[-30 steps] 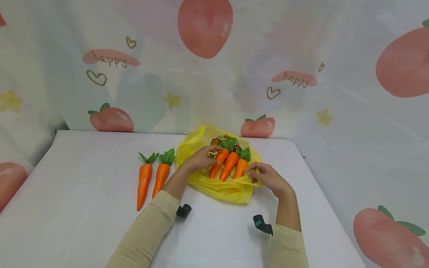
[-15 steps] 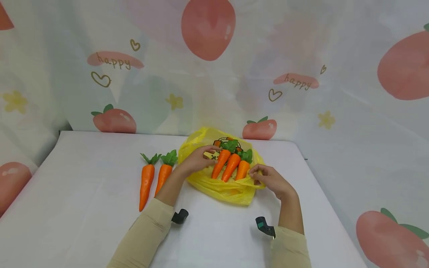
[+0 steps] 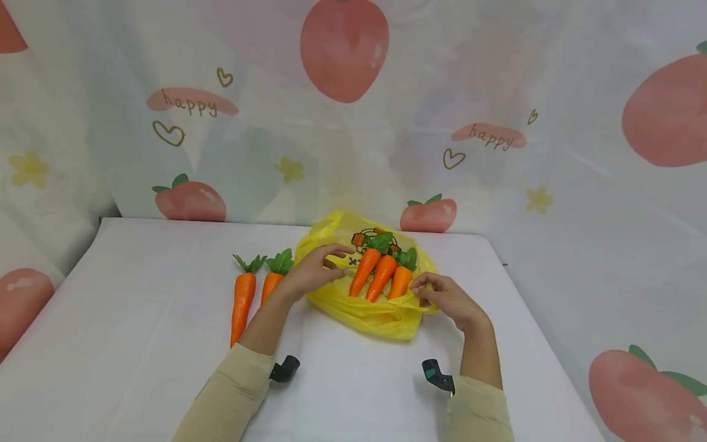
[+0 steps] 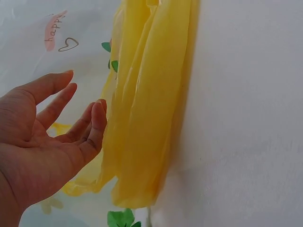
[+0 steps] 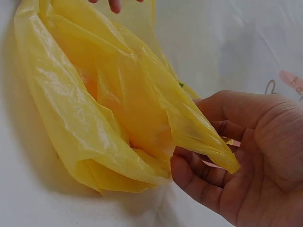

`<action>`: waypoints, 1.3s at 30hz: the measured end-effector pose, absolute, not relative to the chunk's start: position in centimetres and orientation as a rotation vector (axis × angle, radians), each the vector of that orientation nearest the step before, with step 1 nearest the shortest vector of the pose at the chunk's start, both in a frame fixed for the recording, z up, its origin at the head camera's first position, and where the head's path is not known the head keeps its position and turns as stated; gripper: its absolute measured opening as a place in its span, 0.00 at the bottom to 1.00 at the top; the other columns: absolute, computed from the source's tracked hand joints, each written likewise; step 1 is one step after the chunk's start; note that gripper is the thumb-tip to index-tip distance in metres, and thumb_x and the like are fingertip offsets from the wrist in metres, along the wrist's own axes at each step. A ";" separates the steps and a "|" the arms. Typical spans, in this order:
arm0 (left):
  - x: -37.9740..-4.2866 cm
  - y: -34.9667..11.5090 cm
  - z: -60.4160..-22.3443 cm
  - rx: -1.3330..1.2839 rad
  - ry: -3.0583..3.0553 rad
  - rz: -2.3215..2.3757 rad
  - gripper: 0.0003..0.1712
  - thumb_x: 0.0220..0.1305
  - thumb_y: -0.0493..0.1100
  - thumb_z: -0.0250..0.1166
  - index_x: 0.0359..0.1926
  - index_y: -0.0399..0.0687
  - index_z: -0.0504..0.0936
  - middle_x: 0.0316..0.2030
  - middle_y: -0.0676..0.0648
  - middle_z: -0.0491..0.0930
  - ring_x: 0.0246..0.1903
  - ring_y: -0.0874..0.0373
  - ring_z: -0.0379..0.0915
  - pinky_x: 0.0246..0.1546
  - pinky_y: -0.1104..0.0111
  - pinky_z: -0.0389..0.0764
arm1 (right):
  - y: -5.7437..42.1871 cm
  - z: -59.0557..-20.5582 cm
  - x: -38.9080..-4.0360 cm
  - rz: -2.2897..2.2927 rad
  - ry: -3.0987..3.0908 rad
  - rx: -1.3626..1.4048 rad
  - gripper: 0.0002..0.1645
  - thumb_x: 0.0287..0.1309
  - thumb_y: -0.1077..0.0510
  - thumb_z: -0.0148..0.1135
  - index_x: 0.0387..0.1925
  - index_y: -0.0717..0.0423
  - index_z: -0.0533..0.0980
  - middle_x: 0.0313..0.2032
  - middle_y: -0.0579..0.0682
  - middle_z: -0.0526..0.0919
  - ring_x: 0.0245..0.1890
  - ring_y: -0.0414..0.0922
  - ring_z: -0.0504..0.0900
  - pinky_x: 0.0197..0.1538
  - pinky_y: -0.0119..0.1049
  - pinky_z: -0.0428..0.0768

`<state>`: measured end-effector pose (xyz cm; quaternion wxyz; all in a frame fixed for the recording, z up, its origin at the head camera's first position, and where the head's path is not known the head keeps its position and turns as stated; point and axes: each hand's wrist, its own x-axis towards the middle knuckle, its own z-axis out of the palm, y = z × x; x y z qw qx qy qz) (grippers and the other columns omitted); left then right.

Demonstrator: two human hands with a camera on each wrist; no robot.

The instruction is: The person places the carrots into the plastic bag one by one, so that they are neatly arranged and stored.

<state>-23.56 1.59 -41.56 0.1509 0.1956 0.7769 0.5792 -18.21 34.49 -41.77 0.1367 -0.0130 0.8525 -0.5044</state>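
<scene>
The yellow plastic bag (image 3: 353, 310) lies on the white-covered desk (image 3: 166, 307) against the far edge, nearer the far right corner than the far left one. Its mouth gapes, and three carrots lean side by side in it: the left carrot (image 3: 364, 272), the middle carrot (image 3: 382, 278) and the right carrot (image 3: 400, 282). Their leafy tops point to the desk's far edge, and their lower ends meet or slip behind the bag's near rim. An orange and black print (image 3: 358, 238) shows on the bag by the leaves.

The left hand (image 3: 317, 270) is over the bag's left side, fingers spread and slightly bent, thumb apart from them, near the left carrot but clear of it. Whether a fingertip brushes the plastic, I cannot tell. The right hand (image 3: 447, 299) pinches the bag's rim at its near right corner, the yellow film caught between thumb and fingers.

Toward the desk's left edge, just beside the bag, lie two more carrots, an outer carrot (image 3: 243, 304) and an inner carrot (image 3: 270, 285), both with leaves toward the far edge; the left forearm hides part of each. Beyond the desk hangs a pale backdrop (image 3: 353, 153) printed with red fruit, hearts, yellow flowers and the word "happy".
</scene>
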 end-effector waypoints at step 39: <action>-20.9 -8.6 -41.7 0.455 2.230 1.677 0.24 0.73 0.41 0.65 0.68 0.46 0.78 0.59 0.42 0.79 0.54 0.43 0.75 0.54 0.51 0.79 | 34.3 -41.6 -18.4 -1.424 2.482 -0.072 0.12 0.75 0.58 0.58 0.50 0.64 0.78 0.42 0.58 0.76 0.44 0.55 0.76 0.49 0.39 0.79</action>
